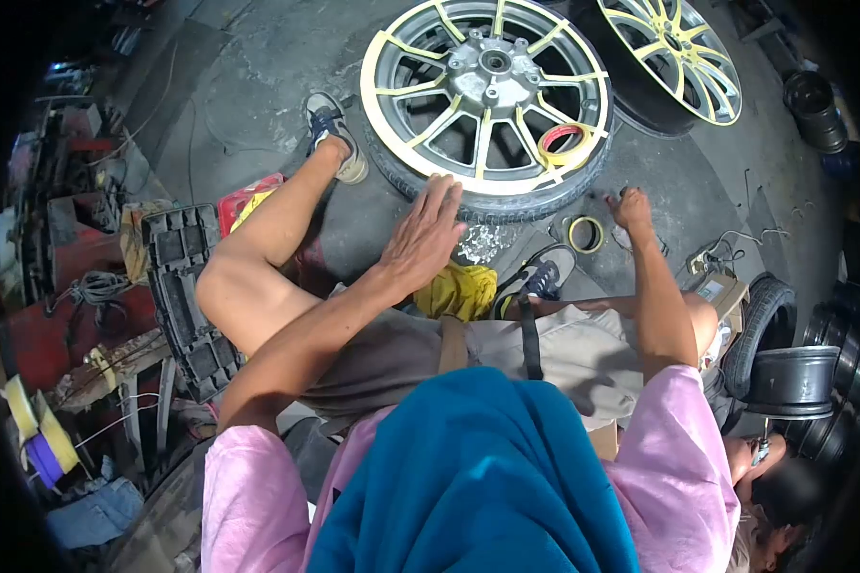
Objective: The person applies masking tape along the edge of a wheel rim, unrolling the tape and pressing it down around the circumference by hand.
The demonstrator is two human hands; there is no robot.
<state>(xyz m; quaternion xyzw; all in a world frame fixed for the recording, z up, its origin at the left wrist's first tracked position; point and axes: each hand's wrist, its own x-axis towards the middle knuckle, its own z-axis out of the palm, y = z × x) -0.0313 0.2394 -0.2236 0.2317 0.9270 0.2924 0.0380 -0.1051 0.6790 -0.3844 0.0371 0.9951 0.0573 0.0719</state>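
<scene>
A motorcycle wheel [495, 91] with its tyre lies flat on the ground before me, its spokes and rim edge covered with pale yellow masking tape. My left hand [422, 237] reaches to the near edge of the wheel. Its fingers are stretched out, with the tips at the taped rim. My right hand [631, 210] is closed low to the right of the tyre. A small reddish bit shows at its fingers, too little to name. A red-cored tape roll [566, 143] rests on the wheel's right side. Another tape roll [583, 235] lies on the ground beside my right hand.
A second taped wheel [674, 38] stands at the upper right. Bare rims [791, 382] and a loose tyre [763, 325] are stacked at the right, near another person [760, 454]. A black plastic case [183, 296] and a yellow cloth [457, 291] lie by my legs.
</scene>
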